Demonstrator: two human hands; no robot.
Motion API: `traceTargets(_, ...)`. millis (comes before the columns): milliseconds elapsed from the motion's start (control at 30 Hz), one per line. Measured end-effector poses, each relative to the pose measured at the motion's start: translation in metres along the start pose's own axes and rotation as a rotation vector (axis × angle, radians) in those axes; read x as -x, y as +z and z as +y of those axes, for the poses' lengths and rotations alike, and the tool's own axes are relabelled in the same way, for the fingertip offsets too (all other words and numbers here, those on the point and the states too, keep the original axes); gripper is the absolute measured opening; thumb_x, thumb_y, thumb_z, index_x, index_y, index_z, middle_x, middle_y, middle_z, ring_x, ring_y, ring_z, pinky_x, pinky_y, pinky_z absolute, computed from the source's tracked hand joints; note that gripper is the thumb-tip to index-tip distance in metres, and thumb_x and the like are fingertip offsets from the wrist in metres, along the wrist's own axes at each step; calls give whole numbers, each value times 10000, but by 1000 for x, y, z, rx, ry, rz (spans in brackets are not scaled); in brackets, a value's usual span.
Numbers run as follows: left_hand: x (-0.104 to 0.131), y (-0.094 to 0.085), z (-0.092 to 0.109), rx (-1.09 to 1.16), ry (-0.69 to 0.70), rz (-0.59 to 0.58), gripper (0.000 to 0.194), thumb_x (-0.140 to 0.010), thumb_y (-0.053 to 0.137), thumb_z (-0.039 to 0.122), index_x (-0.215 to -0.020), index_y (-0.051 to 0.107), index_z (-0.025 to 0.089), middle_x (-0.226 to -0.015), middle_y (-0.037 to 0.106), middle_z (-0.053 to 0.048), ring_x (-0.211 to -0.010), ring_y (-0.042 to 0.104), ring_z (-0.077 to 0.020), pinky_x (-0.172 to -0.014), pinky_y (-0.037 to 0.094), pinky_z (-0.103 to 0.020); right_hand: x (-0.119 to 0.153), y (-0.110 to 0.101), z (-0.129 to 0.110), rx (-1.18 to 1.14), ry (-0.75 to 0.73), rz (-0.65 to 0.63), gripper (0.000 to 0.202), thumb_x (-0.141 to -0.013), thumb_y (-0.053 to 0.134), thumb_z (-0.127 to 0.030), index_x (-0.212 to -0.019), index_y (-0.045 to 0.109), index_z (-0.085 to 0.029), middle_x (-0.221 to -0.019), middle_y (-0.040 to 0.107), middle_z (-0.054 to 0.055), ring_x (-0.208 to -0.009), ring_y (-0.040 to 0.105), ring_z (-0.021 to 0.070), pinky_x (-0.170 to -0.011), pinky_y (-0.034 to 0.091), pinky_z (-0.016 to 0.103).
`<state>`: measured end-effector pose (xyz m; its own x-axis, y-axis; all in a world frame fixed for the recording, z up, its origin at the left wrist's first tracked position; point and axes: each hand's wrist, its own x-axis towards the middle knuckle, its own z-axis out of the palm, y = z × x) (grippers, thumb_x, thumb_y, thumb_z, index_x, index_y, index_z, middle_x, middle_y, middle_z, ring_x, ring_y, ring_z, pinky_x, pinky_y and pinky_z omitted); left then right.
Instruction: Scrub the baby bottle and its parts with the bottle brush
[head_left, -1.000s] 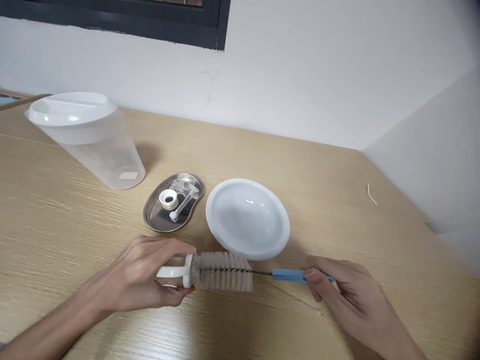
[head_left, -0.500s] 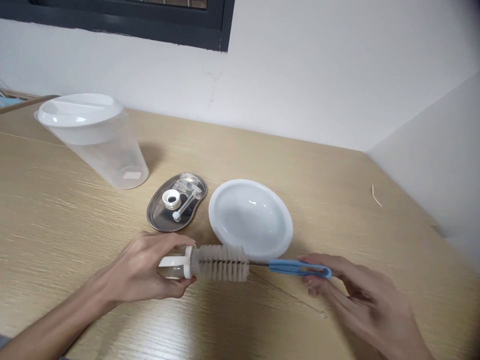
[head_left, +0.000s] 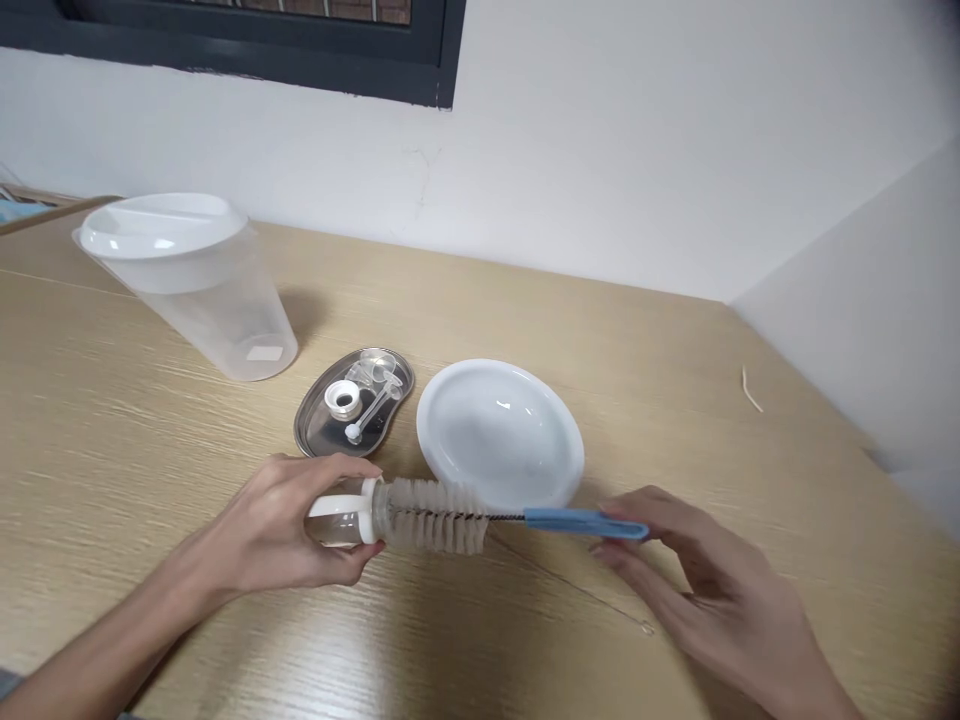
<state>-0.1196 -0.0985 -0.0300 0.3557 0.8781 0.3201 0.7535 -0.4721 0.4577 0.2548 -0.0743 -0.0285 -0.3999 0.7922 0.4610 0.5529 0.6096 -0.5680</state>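
My left hand (head_left: 307,525) grips a clear baby bottle (head_left: 339,529) with a white handle ring, lying sideways with its mouth to the right. The bristles of a bottle brush (head_left: 442,515) sit at that mouth, most of them outside; how far the tip reaches in is hidden. Thumb and fingers of my right hand (head_left: 697,585) pinch the brush's blue handle. Below the brush, a thin wire brush (head_left: 577,585) with a looped end lies on the table, its far end out of sight. Just behind the bristles stands a white bowl (head_left: 499,430).
A kidney-shaped metal tray (head_left: 315,440) holds a white ring cap (head_left: 343,399) and clear bottle parts (head_left: 375,405). The lidded plastic pitcher (head_left: 217,300) stands at the left. A short pale strip (head_left: 751,390) lies at the right, and a wall (head_left: 585,180) rises behind the table.
Both hands, with the bottle and brush, have shifted slightly up and to the left in the picture. The blue handle has turned a little about its length.
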Motion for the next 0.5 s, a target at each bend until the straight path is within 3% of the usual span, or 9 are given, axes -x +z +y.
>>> traceTargets(233,-1,0,1,39,47,-51,475,-676,748,238,-1134,625,265,-860,794,42,-667,746,-154,-605,542,-228,-5,-6,1,63,-30,5,154,-893,658,-271,-1045,681,-277,-779,774,-19,-577,723,138,-500,562,181)
traceTargets(300,0,2,1,52,69,-48,476,-676,750,239,-1134,619,263,-845,789,45,-654,740,-149,-590,540,-225,-8,-6,-2,58,-6,-16,94,-918,595,-263,-931,687,-251,-641,727,-29,-475,672,125,-424,512,177)
traceTargets(400,2,5,0,57,80,-60,481,-683,749,238,-1144,614,262,-844,786,46,-646,737,-147,-585,544,-226,-10,-5,-4,46,35,-52,243,-944,510,-235,-743,647,-233,-471,593,-53,-353,548,96,-346,419,178)
traceTargets(500,2,6,-2,54,89,-65,496,-683,750,226,-1157,606,257,-858,788,40,-655,740,-152,-589,547,-233,-8,-3,-1,38,44,-48,138,-923,569,-264,-844,679,-238,-571,647,-33,-453,609,117,-411,473,192)
